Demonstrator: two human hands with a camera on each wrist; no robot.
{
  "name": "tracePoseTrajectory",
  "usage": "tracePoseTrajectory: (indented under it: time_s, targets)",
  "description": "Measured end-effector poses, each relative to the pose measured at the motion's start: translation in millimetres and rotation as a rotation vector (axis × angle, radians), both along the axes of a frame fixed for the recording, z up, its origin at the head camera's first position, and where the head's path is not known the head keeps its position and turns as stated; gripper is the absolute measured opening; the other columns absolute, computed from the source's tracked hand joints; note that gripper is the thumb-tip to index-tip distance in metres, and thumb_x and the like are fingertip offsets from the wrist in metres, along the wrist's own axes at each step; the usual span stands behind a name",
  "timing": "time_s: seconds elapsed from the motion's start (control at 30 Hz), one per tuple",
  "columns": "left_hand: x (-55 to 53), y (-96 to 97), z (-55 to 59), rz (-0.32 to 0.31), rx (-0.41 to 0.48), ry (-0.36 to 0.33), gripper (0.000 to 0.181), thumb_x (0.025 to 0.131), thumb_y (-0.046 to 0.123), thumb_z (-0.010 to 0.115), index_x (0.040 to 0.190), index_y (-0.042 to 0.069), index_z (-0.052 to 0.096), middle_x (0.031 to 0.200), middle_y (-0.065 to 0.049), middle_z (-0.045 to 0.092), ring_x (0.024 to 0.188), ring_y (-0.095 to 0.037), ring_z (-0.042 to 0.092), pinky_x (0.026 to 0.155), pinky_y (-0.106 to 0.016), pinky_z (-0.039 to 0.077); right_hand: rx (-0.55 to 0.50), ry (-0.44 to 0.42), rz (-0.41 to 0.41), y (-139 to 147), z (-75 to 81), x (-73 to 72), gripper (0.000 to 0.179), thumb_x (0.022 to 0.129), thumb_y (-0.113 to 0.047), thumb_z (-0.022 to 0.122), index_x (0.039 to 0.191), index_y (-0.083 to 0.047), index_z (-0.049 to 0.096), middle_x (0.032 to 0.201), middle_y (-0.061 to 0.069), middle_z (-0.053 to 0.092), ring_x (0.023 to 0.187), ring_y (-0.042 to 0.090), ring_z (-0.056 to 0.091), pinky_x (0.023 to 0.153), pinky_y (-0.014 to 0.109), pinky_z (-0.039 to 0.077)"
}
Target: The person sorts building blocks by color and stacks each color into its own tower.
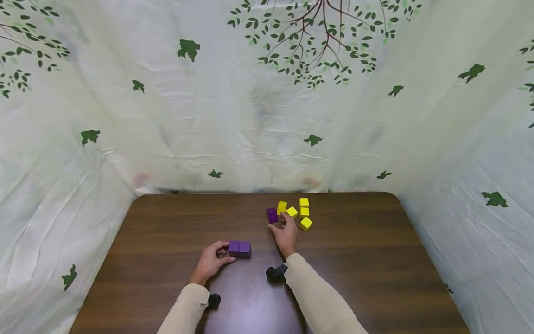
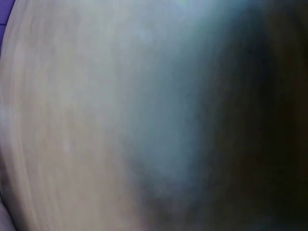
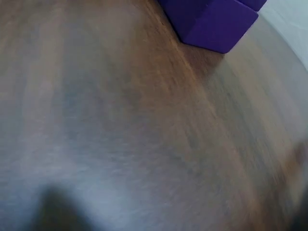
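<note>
Two purple cubes (image 1: 239, 249) sit side by side and touch on the table, left of its middle. My left hand (image 1: 210, 262) holds the left cube at its left end, thumb in front and index finger behind. Only a purple sliver (image 2: 3, 19) shows in the blurred left wrist view. Farther back, my right hand (image 1: 286, 234) reaches with thumb and fingers apart near a darker purple block (image 1: 272, 215) and several yellow cubes (image 1: 304, 212). Whether its fingertips touch a yellow cube I cannot tell. In the right wrist view, purple blocks (image 3: 216, 24) appear at the top.
The brown wooden table (image 1: 175, 218) has rounded far corners. A white cloth (image 1: 267, 139) printed with green leaves hangs behind it and at both sides. Small black devices (image 1: 275, 272) are strapped at both wrists.
</note>
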State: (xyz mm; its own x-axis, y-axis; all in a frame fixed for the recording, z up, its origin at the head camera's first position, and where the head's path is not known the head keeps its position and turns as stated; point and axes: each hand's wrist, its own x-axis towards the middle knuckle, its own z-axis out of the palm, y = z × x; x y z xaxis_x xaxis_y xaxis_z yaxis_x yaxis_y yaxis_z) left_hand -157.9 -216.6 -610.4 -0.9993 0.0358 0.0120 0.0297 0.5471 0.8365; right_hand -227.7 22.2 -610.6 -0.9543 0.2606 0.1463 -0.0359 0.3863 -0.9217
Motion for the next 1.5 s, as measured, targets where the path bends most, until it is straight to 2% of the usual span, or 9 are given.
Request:
tracePoseTrajectory:
  time_s: [0.2,0.37,0.57,0.77,0.97,1.13,1.5]
  targets:
    - [1.3,-1.5,-0.1,0.001,0.007,-0.001,0.038,0.067,0.007,0.087,0.1,0.002,0.07,0.085,-0.003,0.065,0.079,-0.016,0.059,0.072,-0.027,0.048,0.03,0.022,0.001,-7,-2.2,-10.1,0.052,0.072,-0.013,0.085,0.116,0.003,0.063,0.106,0.017,0.064,0.096,0.031,0.06,0.086,0.045,0.049]
    - [0.9,-1.4,2.0,0.007,0.009,0.008,0.038,0.066,0.006,0.087,0.099,0.002,0.07,0.085,-0.003,0.066,0.079,-0.016,0.059,0.072,-0.027,0.048,0.006,-0.003,-0.017,-12,-0.1,-17.7,0.051,0.072,-0.014,0.086,0.114,0.003,0.064,0.105,0.015,0.066,0.094,0.029,0.059,0.085,0.044,0.049]
    - [1.0,0.1,3.0,-0.003,0.007,0.01,0.038,0.066,0.007,0.087,0.1,0.002,0.07,0.084,-0.002,0.065,0.079,-0.017,0.06,0.073,-0.027,0.047,0.027,-0.036,-0.056,-12,3.0,-20.1,0.04,0.076,-0.006,0.081,0.111,0.003,0.064,0.101,0.016,0.065,0.093,0.03,0.06,0.086,0.043,0.05]
    - [0.9,0.4,2.7,-0.001,0.009,0.007,0.037,0.067,0.007,0.087,0.1,0.002,0.07,0.085,-0.002,0.065,0.079,-0.017,0.059,0.073,-0.028,0.048,0.038,-0.055,-0.027,-9,0.9,-18.7,0.037,0.08,-0.006,0.077,0.114,0.002,0.064,0.104,0.016,0.064,0.097,0.031,0.058,0.09,0.044,0.049]
    - [1.0,0.0,1.2,0.002,0.002,-0.005,0.039,0.067,0.01,0.087,0.101,0.003,0.07,0.087,-0.003,0.066,0.08,-0.017,0.06,0.074,-0.029,0.048,0.066,-0.038,-0.019,-6,-6.0,-19.4,0.036,0.08,-0.009,0.078,0.114,0.0,0.066,0.102,0.014,0.065,0.096,0.029,0.059,0.089,0.044,0.049]
    - [1.3,0.4,1.5,0.008,0.008,-0.009,0.039,0.067,0.009,0.087,0.101,0.003,0.07,0.085,-0.003,0.066,0.08,-0.017,0.059,0.073,-0.028,0.047,0.026,-0.039,0.003,-5,-3.4,-17.3,0.037,0.08,-0.008,0.078,0.114,-0.001,0.067,0.102,0.014,0.065,0.097,0.029,0.059,0.09,0.045,0.049]
    - [1.6,0.8,3.1,0.003,-0.006,-0.003,0.039,0.067,0.009,0.087,0.102,0.002,0.069,0.084,-0.002,0.065,0.08,-0.017,0.059,0.074,-0.029,0.047,0.007,-0.02,0.099,7,-0.4,-12.1,0.036,0.079,-0.006,0.078,0.113,-0.002,0.068,0.101,0.013,0.068,0.09,0.025,0.061,0.082,0.039,0.052]
